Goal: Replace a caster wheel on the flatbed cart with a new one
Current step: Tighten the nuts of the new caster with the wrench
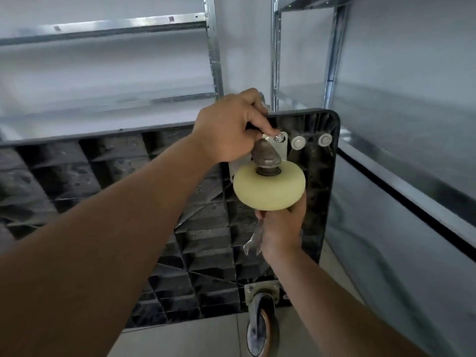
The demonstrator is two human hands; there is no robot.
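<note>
The black flatbed cart (103,181) stands on its side, its ribbed underside facing me. A caster with a cream wheel (269,188) and a metal mounting plate (282,148) sits against the cart's upper right corner. My left hand (229,127) is curled at the plate's top, thumb by a nut (278,137); what it grips is mostly hidden. My right hand (282,228) sits under the cream wheel and holds a metal wrench (253,240). Two washered bolt heads (298,143) show to the right of the plate.
An older grey caster (262,320) is fixed at the cart's lower right corner, touching the tiled floor (206,338). Galvanised metal shelving (213,47) stands behind the cart and along the right side (401,176), close to the cart's edge.
</note>
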